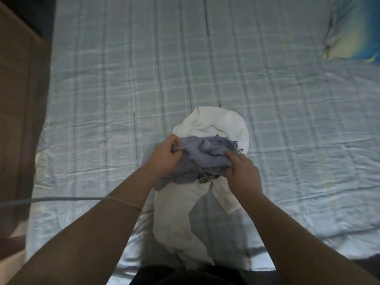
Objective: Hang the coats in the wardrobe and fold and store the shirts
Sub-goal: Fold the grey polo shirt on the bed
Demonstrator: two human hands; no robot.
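Observation:
A crumpled grey-blue shirt (202, 157) is bunched between both hands over the bed. My left hand (166, 156) grips its left side with fingers closed in the cloth. My right hand (241, 171) holds its right side, the thumb pressed into the fabric. Under it lies a white shirt (218, 126) with a black zigzag print, spread on the bed and trailing toward me past the near edge. No coats or wardrobe are visible.
The bed (287, 130) wears a pale blue checked sheet and fills most of the view. A blue and yellow pillow (353, 31) lies at the far right. A wooden floor and furniture edge (18, 99) run along the left. A thin white cable (61, 200) crosses my left forearm.

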